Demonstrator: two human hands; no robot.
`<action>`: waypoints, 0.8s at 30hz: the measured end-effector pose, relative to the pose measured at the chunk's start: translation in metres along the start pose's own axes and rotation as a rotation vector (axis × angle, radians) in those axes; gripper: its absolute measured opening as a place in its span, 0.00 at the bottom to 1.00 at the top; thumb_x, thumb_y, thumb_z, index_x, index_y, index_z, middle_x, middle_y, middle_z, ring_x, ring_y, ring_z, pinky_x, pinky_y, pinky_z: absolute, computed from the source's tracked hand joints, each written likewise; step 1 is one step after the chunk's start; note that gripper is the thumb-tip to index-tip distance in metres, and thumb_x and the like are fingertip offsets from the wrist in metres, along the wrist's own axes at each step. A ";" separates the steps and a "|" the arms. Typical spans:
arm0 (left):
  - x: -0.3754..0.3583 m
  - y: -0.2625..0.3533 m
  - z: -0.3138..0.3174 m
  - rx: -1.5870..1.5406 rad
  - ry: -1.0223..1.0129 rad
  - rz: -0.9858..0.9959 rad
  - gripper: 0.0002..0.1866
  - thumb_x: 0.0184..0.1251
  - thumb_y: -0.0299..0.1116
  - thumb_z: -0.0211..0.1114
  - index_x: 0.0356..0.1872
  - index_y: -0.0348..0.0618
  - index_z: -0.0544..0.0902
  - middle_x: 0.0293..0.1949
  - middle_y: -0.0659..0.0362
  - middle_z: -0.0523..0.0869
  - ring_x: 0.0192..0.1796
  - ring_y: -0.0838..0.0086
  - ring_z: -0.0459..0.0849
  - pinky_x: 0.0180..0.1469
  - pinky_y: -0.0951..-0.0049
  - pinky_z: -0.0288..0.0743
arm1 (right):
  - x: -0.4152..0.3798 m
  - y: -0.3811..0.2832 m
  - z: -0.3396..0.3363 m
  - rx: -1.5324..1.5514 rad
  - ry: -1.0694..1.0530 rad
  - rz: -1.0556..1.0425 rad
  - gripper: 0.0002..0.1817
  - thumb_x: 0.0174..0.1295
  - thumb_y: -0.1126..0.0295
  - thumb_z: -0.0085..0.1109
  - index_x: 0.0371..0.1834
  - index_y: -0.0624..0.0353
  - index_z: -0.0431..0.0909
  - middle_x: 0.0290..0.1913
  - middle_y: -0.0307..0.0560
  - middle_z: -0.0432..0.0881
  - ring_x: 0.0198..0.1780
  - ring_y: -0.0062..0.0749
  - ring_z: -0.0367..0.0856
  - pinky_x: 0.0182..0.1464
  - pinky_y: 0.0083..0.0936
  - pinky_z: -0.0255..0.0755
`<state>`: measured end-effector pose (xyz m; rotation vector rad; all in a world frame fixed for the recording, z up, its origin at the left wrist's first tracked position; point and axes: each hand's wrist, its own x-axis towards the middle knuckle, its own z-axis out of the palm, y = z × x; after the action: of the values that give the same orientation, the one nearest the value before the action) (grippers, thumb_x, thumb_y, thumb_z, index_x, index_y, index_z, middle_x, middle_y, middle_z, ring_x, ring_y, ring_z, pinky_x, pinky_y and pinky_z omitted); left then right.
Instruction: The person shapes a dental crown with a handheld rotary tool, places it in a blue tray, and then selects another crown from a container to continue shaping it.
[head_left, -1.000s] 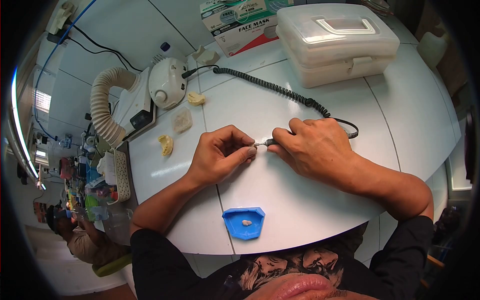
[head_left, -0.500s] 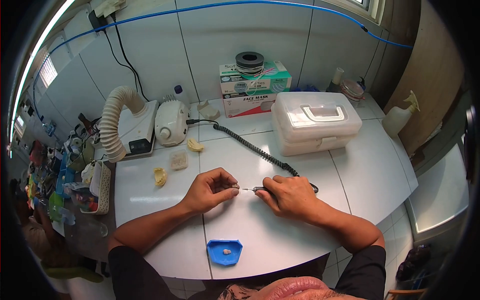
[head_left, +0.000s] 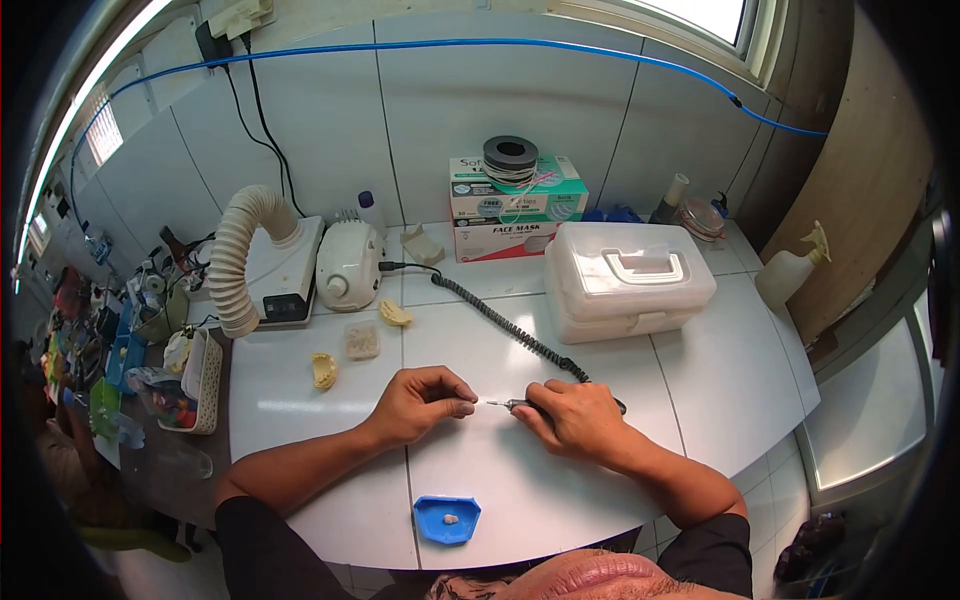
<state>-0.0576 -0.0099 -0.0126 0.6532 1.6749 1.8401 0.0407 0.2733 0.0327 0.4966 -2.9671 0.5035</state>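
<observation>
My left hand [head_left: 425,404] is closed in a pinch over the middle of the table, with whatever it holds too small to name. Facing it, my right hand [head_left: 572,422] grips a handpiece [head_left: 518,404] whose thin tip points left, close to my left fingertips. A coiled black cord [head_left: 510,325] runs from the white control unit [head_left: 349,265] to the handpiece. Nearer to me, a blue tray [head_left: 447,535] holds a small pale piece [head_left: 451,519]. Two yellowish dental casts [head_left: 324,371] and a small clear box [head_left: 362,341] lie beyond my left hand.
A white carrying case [head_left: 630,290] stands at the back right, beside face mask boxes [head_left: 505,242] topped by a spool. At the back left is a ribbed hose [head_left: 232,260]. A spray bottle [head_left: 787,278] stands far right, and a basket [head_left: 207,385] at left.
The camera view has tilted up, so the scene sits lower in the frame. Both hands keep nearly the same pose, and the left fingers look slightly more closed.
</observation>
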 end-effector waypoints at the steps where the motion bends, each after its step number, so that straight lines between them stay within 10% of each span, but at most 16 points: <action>1: 0.000 -0.001 0.000 -0.006 -0.002 -0.017 0.07 0.80 0.20 0.74 0.53 0.34 0.91 0.48 0.56 0.96 0.52 0.75 0.95 0.60 0.73 0.90 | -0.001 0.000 0.000 0.004 -0.004 0.000 0.20 0.84 0.47 0.60 0.43 0.52 0.85 0.32 0.48 0.87 0.29 0.56 0.87 0.31 0.51 0.81; 6: -0.002 0.007 0.004 0.196 0.067 0.001 0.07 0.79 0.17 0.72 0.51 0.36 0.93 0.48 0.55 0.97 0.52 0.72 0.96 0.57 0.73 0.92 | -0.001 0.004 0.001 0.028 0.024 -0.036 0.22 0.82 0.47 0.63 0.41 0.55 0.84 0.30 0.50 0.86 0.26 0.55 0.87 0.26 0.51 0.78; 13: 0.006 0.030 -0.010 1.038 0.181 0.623 0.14 0.60 0.16 0.80 0.43 0.44 0.93 0.44 0.58 0.92 0.46 0.63 0.91 0.47 0.63 0.85 | -0.001 0.006 0.003 0.022 0.010 -0.033 0.22 0.83 0.46 0.62 0.41 0.53 0.85 0.30 0.49 0.86 0.27 0.53 0.87 0.27 0.50 0.79; 24: 0.009 0.026 -0.010 0.901 0.144 0.472 0.11 0.60 0.14 0.76 0.41 0.38 0.87 0.45 0.53 0.88 0.48 0.60 0.87 0.50 0.63 0.82 | 0.004 0.007 0.001 0.075 0.029 -0.024 0.21 0.82 0.48 0.63 0.41 0.54 0.85 0.28 0.48 0.84 0.25 0.52 0.86 0.27 0.48 0.78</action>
<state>-0.0731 -0.0124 0.0123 1.3943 2.6256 1.3352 0.0341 0.2778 0.0298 0.5266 -2.9199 0.6162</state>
